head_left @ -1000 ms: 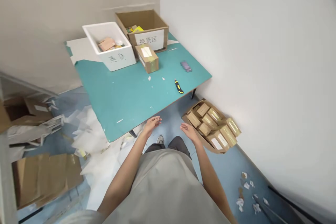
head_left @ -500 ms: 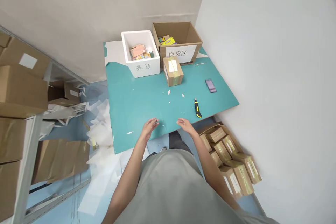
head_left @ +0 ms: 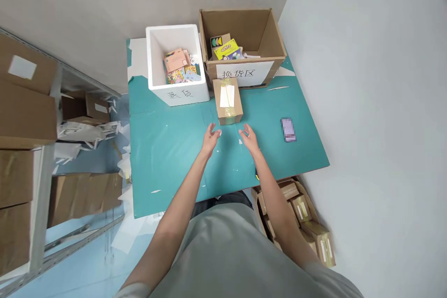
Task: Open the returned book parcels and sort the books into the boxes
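A small taped carton (head_left: 225, 111) with a white label stands on the green table (head_left: 167, 149), against the large open cardboard box (head_left: 275, 42). Just below its lower left corner is my left hand (head_left: 211, 140), fingers apart and holding nothing. My right hand (head_left: 249, 138) is spread below its lower right corner, empty too. Neither hand touches the carton. Left of the large box stands a white foam box (head_left: 178, 94) with pink packets and colourful cards inside. The large box holds a yellow pack (head_left: 226, 49) and other small items.
A phone (head_left: 288, 130) lies on the right of the table. My right forearm mostly hides the cutter (head_left: 257, 174). Below the table's right edge is a box of cartons (head_left: 301, 208). Shelving with cartons (head_left: 26, 114) stands at the left, walls behind and right.
Both hands have moved forward over the table, from its front edge to near the small carton. The camera view has shifted closer to the boxes, and my right forearm now covers most of the cutter.
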Demonstrator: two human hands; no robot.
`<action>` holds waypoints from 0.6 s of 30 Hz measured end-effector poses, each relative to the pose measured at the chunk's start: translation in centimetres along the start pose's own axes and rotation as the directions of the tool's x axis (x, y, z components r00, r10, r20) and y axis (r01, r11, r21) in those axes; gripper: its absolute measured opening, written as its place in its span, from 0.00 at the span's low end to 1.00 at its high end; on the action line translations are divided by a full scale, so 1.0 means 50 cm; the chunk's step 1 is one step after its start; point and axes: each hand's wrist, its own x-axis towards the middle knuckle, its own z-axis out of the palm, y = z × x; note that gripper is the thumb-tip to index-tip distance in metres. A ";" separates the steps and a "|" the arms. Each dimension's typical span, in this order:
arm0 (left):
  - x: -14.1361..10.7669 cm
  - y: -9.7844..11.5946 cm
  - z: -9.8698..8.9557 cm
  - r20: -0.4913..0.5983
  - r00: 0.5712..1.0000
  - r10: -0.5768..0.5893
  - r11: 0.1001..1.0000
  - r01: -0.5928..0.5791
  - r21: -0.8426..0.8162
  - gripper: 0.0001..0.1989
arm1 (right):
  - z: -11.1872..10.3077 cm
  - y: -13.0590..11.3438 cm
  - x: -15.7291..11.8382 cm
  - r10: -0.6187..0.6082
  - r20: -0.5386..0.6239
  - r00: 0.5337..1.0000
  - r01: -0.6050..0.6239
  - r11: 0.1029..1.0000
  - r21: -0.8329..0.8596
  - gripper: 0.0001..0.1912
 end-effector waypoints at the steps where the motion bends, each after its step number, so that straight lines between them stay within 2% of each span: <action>1: 0.019 0.002 0.018 0.009 1.000 0.017 1.000 -0.017 0.009 0.42 | 0.003 -0.004 0.023 -0.011 -0.002 1.000 0.011 1.000 0.006 0.45; 4: 0.066 0.003 0.058 0.033 0.999 0.029 0.998 -0.031 0.047 0.48 | 0.016 -0.010 0.079 -0.057 0.014 0.998 0.057 0.998 0.011 0.47; 7: 0.093 -0.001 0.078 0.035 0.998 0.042 0.996 -0.045 0.083 0.50 | 0.025 -0.009 0.113 -0.104 0.016 0.994 0.104 0.994 -0.017 0.49; 11: 0.079 -0.019 0.077 0.006 0.997 0.079 0.990 -0.079 0.115 0.49 | 0.018 0.008 0.109 -0.110 -0.005 0.994 0.109 0.990 -0.087 0.50; 14: 0.018 -0.047 0.053 0.011 0.996 0.090 0.989 -0.090 0.118 0.48 | 0.003 0.028 0.043 -0.069 -0.008 0.998 0.067 0.988 -0.138 0.52; 16: -0.044 -0.075 0.025 -0.015 0.996 0.092 0.989 -0.089 0.122 0.46 | 0.002 0.044 -0.038 -0.055 0.009 0.998 0.055 0.986 -0.156 0.51; 18: -0.115 -0.107 -0.016 -0.065 0.993 0.096 0.987 -0.086 0.133 0.45 | 0.014 0.064 -0.146 -0.056 0.048 0.997 0.063 0.985 -0.160 0.48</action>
